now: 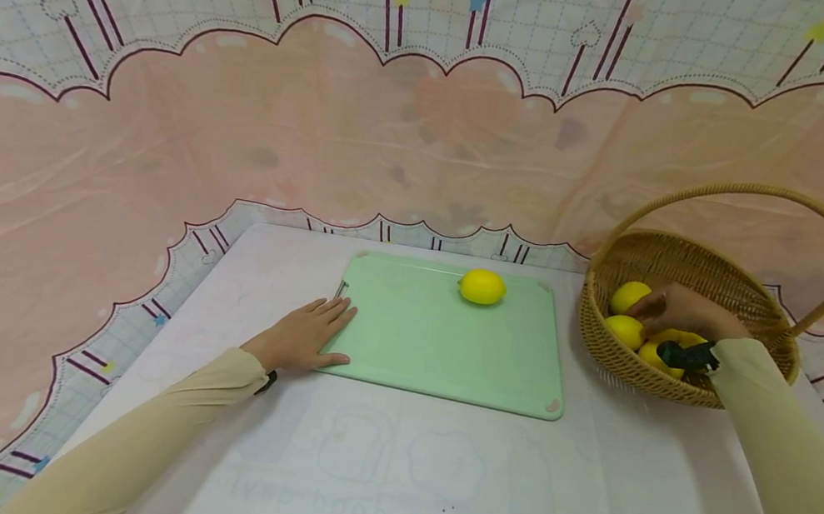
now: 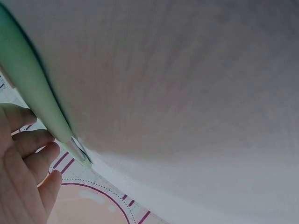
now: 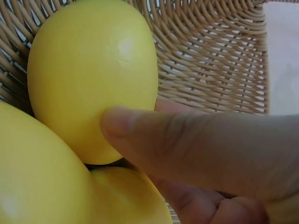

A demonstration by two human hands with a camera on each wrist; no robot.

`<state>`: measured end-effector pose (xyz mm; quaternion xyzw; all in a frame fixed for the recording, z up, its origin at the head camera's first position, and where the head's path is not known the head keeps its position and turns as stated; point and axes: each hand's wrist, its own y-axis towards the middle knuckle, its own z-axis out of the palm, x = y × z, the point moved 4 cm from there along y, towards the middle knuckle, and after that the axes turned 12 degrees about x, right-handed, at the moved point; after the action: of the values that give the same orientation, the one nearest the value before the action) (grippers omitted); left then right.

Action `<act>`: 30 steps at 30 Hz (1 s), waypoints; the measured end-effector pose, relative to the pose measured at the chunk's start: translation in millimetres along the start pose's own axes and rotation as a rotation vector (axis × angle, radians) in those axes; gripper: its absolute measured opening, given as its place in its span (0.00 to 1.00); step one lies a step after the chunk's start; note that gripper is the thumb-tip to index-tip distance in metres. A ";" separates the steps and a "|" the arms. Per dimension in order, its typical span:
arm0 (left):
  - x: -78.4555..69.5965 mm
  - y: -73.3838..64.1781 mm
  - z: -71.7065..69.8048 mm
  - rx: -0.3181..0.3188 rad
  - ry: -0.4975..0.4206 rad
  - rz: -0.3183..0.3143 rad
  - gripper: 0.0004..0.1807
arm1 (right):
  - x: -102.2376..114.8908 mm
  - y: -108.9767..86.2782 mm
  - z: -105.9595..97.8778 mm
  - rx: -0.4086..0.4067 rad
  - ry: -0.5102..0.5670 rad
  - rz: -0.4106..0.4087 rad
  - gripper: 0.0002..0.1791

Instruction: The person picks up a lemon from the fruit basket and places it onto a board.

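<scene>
Right hand pinches a lemon in a wicker basket near the worktop's far-right corner; left hand, fingers outstretched, touches a cutting board.

Lemon on bd, basket R w/ lemons

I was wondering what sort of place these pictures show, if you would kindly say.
Probably a staged tabletop set, judging by the peach-and-white cloud-patterned sheet behind the white-surfaced table and the mint-green rectangular cutting board lying on it.
</scene>
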<state>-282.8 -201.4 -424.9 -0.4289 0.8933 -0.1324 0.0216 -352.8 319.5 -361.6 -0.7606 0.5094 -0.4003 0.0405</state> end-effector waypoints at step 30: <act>0.5 -0.3 0.1 -0.005 0.009 0.005 0.44 | -13.2 -2.6 6.0 0.071 0.070 -0.072 0.30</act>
<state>-282.8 -202.0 -424.9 -0.4260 0.8949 -0.1320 0.0171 -349.0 329.3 -371.9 -0.7620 0.4684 -0.4457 0.0351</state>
